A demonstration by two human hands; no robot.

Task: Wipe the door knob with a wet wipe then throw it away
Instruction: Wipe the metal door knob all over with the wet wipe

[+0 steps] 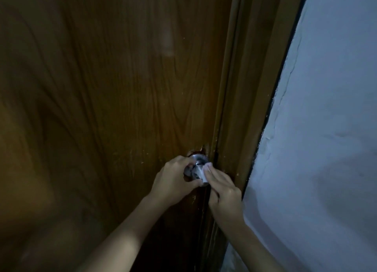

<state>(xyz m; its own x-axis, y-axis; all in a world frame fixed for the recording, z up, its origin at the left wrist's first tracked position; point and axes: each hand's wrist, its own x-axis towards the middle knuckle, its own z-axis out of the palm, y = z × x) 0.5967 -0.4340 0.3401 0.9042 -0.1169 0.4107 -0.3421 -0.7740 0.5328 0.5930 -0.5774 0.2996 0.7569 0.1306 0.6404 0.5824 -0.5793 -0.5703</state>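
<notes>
A round silver door knob (199,161) sits near the right edge of a brown wooden door (114,92). My left hand (175,180) curls around the knob from the left, fingers on its front. A white wet wipe (202,173) is pressed against the knob's right side by the fingers of my right hand (223,187). Much of the knob and most of the wipe are hidden under the two hands.
A brown door frame (253,88) runs along the door's right edge. A pale painted wall (326,129) with cracks fills the right side. The light is dim. No bin is in view.
</notes>
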